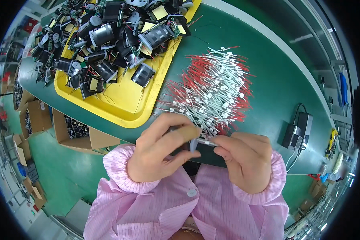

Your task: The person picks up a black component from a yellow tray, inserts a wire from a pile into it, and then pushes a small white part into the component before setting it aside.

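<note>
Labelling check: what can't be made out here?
Round grey disc, head view: part behind mostly hidden by left hand.
Slim silvery-white piece, head view: right end covered by right hand.
Yellow plastic tray, head view: far end cut by top edge.
Red and white wires, head view: lower ones under others.

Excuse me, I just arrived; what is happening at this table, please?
The person's left hand grips a dark part with a round grey disc; the right hand pinches a thin whitish piece beside it. Whether they touch is unclear. Ahead lies a heap of thin red and white wires, and to its left, a yellow plastic tray holds black cylindrical parts.
</note>
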Demonstrator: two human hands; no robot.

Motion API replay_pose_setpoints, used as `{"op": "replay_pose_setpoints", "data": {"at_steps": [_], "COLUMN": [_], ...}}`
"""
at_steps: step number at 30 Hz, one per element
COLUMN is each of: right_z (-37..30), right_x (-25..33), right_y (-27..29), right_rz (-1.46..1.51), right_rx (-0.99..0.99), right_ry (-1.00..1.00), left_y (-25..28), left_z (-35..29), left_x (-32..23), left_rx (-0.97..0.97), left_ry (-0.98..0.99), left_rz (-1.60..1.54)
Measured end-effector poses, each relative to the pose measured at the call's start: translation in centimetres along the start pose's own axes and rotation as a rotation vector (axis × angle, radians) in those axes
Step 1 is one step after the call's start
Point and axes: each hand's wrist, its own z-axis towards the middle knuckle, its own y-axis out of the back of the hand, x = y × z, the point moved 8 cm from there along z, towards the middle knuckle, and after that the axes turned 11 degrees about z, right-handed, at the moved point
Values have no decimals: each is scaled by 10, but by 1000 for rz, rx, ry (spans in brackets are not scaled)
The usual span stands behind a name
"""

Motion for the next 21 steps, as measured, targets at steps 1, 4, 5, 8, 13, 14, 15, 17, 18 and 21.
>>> {"op": "replay_pose_setpoints", "data": {"at_steps": [1,4,5,8,13,14,15,17,18,21], "right_z": [2,3,1,-1,-6,-2,1,0,0,11], "right_x": [0,-1,-3,-17,-2,-6,-7,-3,-3,-18], "right_y": [-1,0,-3,-11,-14,-12,-13,-10,-8,-2], "right_rz": [2,-88,10,227,-177,-10,156,115,80,126], "right_rx": [4,15,43,86,-146,-51,42,-7,-49,15], "right_ry": [2,19,46,38,29,44,60,58,61,108], "left_y": [1,-2,-4,-12,-5,-1,-3,-2,-1,3], "left_z": [4,0,-2,-7,-5,-4,-2,2,3,10], "left_x": [1,11,15,20,8,3,8,6,4,8], "left_rx": [15,36,39,59,-111,-142,-91,-86,-86,-102], "left_ry": [99,196,200,203,171,107,94,72,57,87], "left_rz": [-86,-228,-281,-413,-203,-190,-335,-302,-262,-157]}}
